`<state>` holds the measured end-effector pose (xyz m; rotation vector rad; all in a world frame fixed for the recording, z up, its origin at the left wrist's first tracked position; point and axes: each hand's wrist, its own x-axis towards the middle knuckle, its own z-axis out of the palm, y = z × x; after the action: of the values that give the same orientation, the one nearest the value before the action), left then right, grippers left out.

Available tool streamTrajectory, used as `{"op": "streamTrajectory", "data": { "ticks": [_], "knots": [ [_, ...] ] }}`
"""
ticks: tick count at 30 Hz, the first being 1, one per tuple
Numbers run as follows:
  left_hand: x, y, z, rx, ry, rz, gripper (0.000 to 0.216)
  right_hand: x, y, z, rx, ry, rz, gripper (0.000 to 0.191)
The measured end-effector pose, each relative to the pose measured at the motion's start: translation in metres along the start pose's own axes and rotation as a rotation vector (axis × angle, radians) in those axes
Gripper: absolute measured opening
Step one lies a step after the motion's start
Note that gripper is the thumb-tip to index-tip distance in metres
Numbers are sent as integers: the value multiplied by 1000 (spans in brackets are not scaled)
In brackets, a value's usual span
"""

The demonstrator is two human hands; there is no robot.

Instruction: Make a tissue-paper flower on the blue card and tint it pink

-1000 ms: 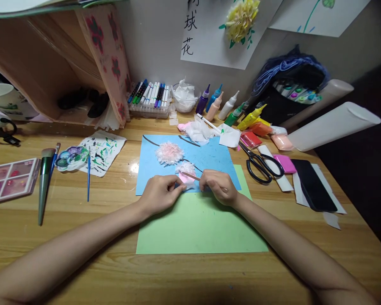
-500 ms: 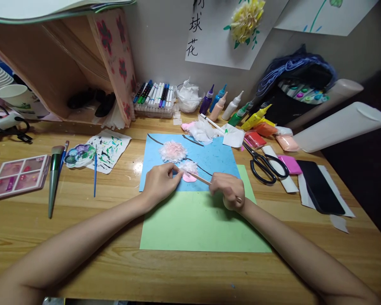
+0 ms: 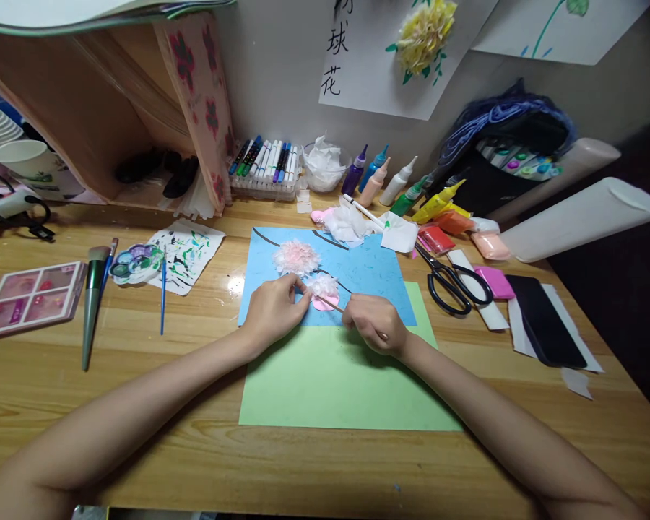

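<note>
My right hand [image 3: 373, 323] is closed around a thin wooden stick [image 3: 330, 304] whose tip points into a small pink and white tissue flower [image 3: 324, 289] on a blue paper sheet [image 3: 368, 271]. Just left of that flower, my left hand [image 3: 274, 309] rests on the blue sheet with its fingers pinched at the flower's edge. A larger fluffy pink flower [image 3: 296, 257] sits on the same sheet just behind. The blue sheet overlaps a light green sheet [image 3: 336, 383] that lies under both wrists.
Black scissors [image 3: 455, 284], a dark phone [image 3: 544, 320] and clay packets lie to the right. Squeeze bottles [image 3: 382, 180], a marker tray [image 3: 265, 162] and crumpled tissue [image 3: 347, 224] stand behind. Brushes [image 3: 93, 296], a palette [image 3: 136, 261] and a pink box [image 3: 29, 296] lie left.
My right hand has moved left with the stick, back towards the small flower. The left hand has stayed at the flower's edge. The view has shifted slightly.
</note>
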<state>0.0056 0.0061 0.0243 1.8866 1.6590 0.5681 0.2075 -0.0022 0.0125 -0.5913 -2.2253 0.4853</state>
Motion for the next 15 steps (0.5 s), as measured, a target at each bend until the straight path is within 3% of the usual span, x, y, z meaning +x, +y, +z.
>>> {"op": "streamTrajectory", "data": {
  "ticks": [3, 10, 15],
  "knots": [
    [1, 1, -1, 6, 2, -7, 19, 5, -6, 1, 19, 44, 113, 42],
    [0, -1, 3, 80, 26, 26, 20, 44, -22, 3, 164, 152, 731, 53],
    [0, -1, 6, 135, 44, 24, 19, 65, -25, 4, 62, 83, 756, 58]
  ]
}}
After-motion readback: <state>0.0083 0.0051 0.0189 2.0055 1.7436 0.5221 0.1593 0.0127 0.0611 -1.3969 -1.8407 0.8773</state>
